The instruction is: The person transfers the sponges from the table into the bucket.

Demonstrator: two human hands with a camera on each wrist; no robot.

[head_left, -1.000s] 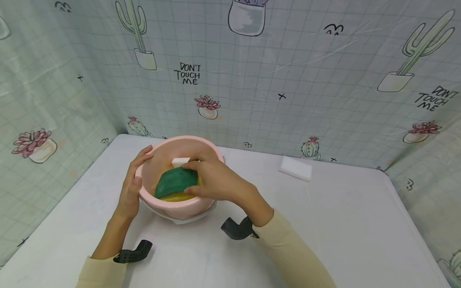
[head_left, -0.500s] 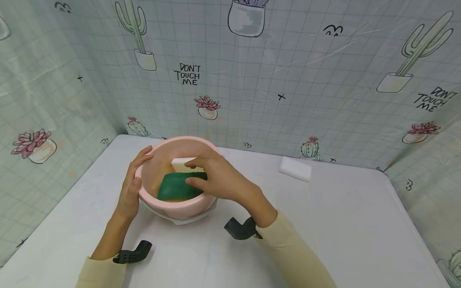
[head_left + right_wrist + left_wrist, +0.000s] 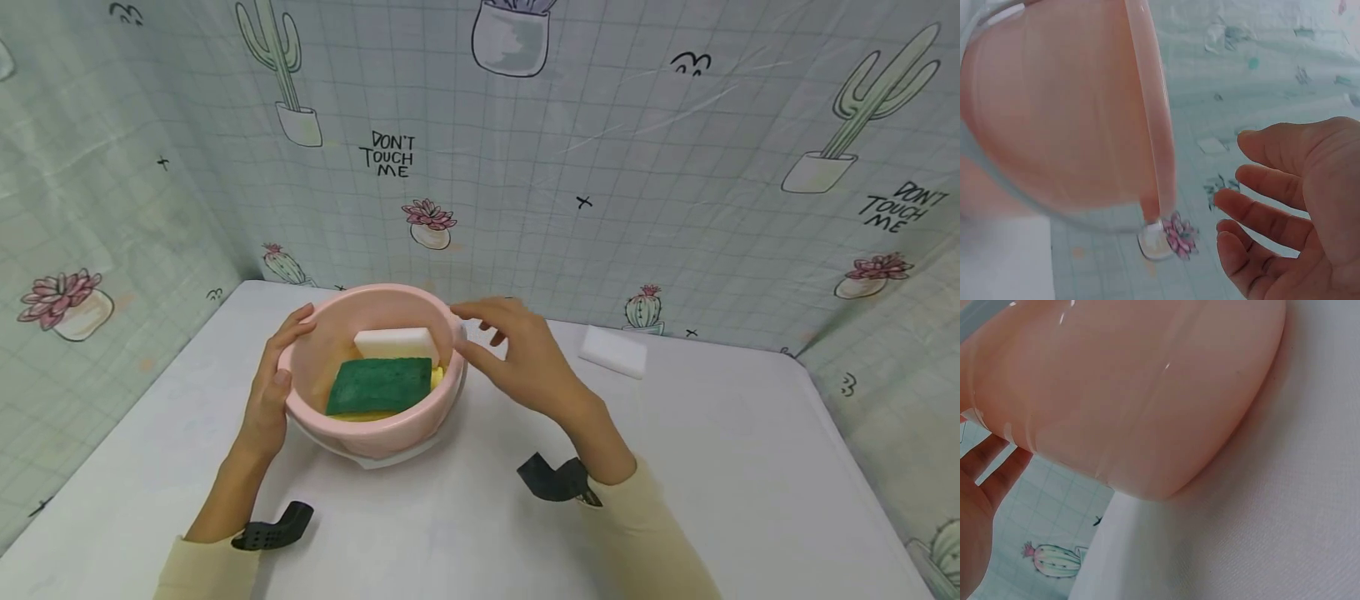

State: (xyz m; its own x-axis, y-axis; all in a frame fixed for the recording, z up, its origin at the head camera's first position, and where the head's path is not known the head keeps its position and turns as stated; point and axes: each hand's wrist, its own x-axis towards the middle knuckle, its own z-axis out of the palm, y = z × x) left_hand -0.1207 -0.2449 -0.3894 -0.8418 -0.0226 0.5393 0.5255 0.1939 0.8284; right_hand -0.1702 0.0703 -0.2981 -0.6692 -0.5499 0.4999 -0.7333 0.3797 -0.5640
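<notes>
In the head view, my left hand (image 3: 266, 396) rests against the left side of a pink bucket (image 3: 375, 433), fingers fairly straight along its outer wall and thumb at the rim. A green and yellow scouring sponge (image 3: 381, 385) lies inside, green face up. Behind it in the bucket is a white block-shaped sponge (image 3: 397, 342). My right hand (image 3: 525, 358) hovers by the bucket's right rim, holding nothing, with fingers loosely bent. The right wrist view shows this hand (image 3: 1310, 212) apart from the bucket wall (image 3: 1066, 112).
A white rectangular block (image 3: 613, 352) lies toward the back of the white table (image 3: 720, 467), right of the bucket. The bucket's pale handle (image 3: 1029, 203) hangs down around its outside. A patterned curtain (image 3: 525, 167) rises behind the table and along its sides.
My right hand has let go of the green and yellow sponge and moved right, out of the bucket. The sponge now lies flatter inside. My left hand has stayed at the bucket's side.
</notes>
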